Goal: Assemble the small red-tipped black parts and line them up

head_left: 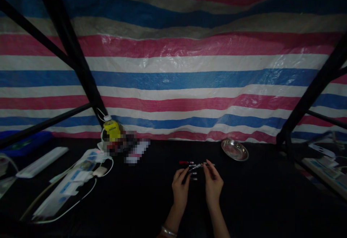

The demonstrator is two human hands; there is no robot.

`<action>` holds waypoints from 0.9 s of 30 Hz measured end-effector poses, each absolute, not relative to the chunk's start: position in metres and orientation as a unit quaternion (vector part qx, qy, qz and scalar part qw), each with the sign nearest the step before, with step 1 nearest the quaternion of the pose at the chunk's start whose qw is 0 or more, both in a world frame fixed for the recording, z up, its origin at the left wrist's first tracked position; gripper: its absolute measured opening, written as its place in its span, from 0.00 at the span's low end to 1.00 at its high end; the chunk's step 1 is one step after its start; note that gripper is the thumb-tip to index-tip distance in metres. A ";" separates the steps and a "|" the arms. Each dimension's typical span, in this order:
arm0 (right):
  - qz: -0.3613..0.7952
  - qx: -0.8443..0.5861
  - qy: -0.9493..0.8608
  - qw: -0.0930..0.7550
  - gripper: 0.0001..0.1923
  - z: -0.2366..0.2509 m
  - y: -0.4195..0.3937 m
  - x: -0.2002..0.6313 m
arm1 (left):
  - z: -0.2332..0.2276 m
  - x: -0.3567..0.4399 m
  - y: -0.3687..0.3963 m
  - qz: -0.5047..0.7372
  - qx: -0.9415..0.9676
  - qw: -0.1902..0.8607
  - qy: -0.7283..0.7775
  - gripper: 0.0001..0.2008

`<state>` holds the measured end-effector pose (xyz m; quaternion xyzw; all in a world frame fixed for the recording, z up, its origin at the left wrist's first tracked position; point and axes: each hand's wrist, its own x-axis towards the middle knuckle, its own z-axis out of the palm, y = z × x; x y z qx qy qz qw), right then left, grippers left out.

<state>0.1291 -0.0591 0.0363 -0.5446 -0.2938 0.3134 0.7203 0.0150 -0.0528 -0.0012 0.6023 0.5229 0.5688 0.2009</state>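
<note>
My left hand (181, 183) is closed, its fingertips pinching a slim, pen-like piece with a silver section (197, 166). Across from it, my right hand (213, 182) has thumb and fingers pressed together at the other end of that piece, where a thin pale tip sticks out to the right. The dim light hides exactly how the parts join. Just beyond my left fingertips lies a red piece with a silver end (185, 162). Several dark, silver-ended pieces (193, 179) lie on the black table beside and between my hands.
A shiny round metal dish (235, 150) stands at the back right. To the left are a white power strip (70, 184) with cables, a yellow-labelled bottle (112, 129) and a partly blurred pale packet (137, 151). Black frame posts (84, 75) and a striped plastic sheet (189, 61) enclose the table.
</note>
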 end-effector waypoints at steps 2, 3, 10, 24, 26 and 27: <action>0.313 -0.548 -0.294 0.718 0.28 0.036 -0.060 0.130 | 0.001 0.016 -0.054 0.570 0.605 0.204 0.516 0.16; 0.311 -0.548 -0.285 0.722 0.28 0.036 -0.060 0.130 | 0.002 0.016 -0.054 0.570 0.608 0.207 0.512 0.16; 0.322 -0.513 -0.215 0.766 0.28 0.028 -0.061 0.132 | 0.003 0.018 -0.057 0.571 0.631 0.216 0.479 0.13; 0.308 -0.547 -0.353 0.694 0.24 0.030 -0.067 0.133 | 0.009 0.017 -0.058 0.570 0.637 0.248 0.457 0.13; 0.324 -0.534 -0.375 0.685 0.23 0.030 -0.068 0.132 | 0.011 0.016 -0.058 0.567 0.635 0.264 0.453 0.12; 0.330 -0.529 -0.387 0.680 0.23 0.030 -0.068 0.131 | 0.012 0.016 -0.059 0.567 0.632 0.273 0.452 0.12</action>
